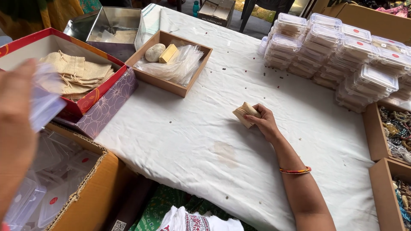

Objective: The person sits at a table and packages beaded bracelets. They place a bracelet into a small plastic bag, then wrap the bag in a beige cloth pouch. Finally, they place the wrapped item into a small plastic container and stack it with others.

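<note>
Head view, and we're looking down on a bench (205,141) draped in a white cloth, dotted with tiny dark specks. Centre frame, the right hand (264,122) rests on the cloth, its fingers (257,112) curled tight around a small tan pouch (245,114), which sits on the bench just left of the palm. An orange bangle (295,170) rings that forearm lower down. Far left edge, the left hand (15,128) is up close to the lens and blurred, pinching a clear plastic bag (43,100); how the fingers close on it I cannot tell exactly, but the bag is in their grip. Behind it, upper left, a red box (92,100) holds a pile of tan cloth bags (79,72), and a purple patterned box (109,105) leans against its side. Next along, a brown tray (171,87) carries a stone (154,52), a yellow block (168,53) and a heap of clear bags (177,66). Upper right, clear lidded containers (338,47) are stacked in rows. Right edge, two brown boxes (374,137) hold beaded jewellery. Lower left, a cardboard carton (92,192) holds more clear containers.
</note>
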